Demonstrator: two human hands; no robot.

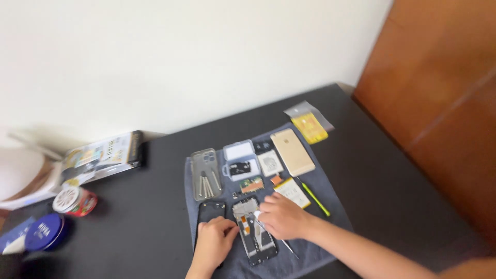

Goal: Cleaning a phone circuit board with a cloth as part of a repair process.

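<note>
A dark, matte rectangular table (129, 237) fills the lower half of the frame, below a pale wall. On it, centre to lower right, lies a grey-blue cloth mat (330, 206) bearing the small parts. At the left edge of the frame stand a printed cardboard box (103, 155), a round blue tin (44, 232) and a small red-and-white jar (75, 200).

Near the bottom centre, the left hand (214, 242) rests palm-down with curled fingers on a black slab-shaped phone part (211, 211), pressing it to the mat. Just beside it, to the right, lies the opened phone frame with exposed dark innards (256, 235). The right hand (281, 217) sits over this frame's upper part, fingers closed around a thin metal tool (283, 244) whose shaft runs down and right.

Higher on the mat lie a clear phone case holding silver screwdriver bits (205, 175), a small clear plastic parts box (239, 160), a gold phone back (293, 151), and a slim yellow-green pry stick (315, 199). A yellow packet (309, 127) lies off the mat's upper right corner.
</note>
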